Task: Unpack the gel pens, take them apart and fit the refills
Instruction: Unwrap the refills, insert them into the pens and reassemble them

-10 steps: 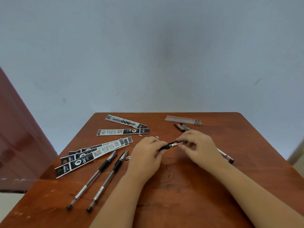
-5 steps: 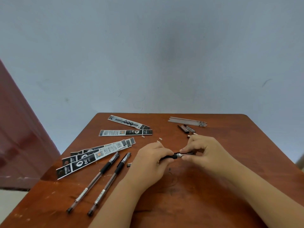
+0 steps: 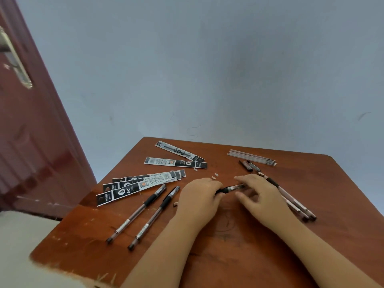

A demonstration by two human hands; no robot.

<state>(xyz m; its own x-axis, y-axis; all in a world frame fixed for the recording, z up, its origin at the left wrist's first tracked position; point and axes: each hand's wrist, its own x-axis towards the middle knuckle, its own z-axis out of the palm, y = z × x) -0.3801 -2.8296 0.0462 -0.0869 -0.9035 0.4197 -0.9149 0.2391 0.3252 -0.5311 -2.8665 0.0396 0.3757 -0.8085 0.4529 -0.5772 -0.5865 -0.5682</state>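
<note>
My left hand (image 3: pixel 199 194) grips a gel pen (image 3: pixel 227 189) by its black grip, just above the wooden table (image 3: pixel 239 256). The pen's metal tip points right, toward my right hand (image 3: pixel 261 197). That hand's forefinger and thumb lie spread above and below the tip, with a gap on each side. Two whole gel pens (image 3: pixel 145 210) lie side by side left of my left hand. Several more pens or barrels (image 3: pixel 295 203) lie partly hidden behind my right hand. A bundle of refills (image 3: pixel 251 157) rests at the far right.
Several empty black-and-white packaging sleeves (image 3: pixel 143 182) are fanned out at the left, two more (image 3: pixel 176 162) behind them. Pen caps (image 3: pixel 250 165) lie near the refills, and small white bits (image 3: pixel 215 175) by my left hand. A dark red door (image 3: pixel 31 142) stands at the left.
My right hand's finger and thumb have spread apart from their pinch on the pen's tip. The view has swung to the left, and the door now shows more.
</note>
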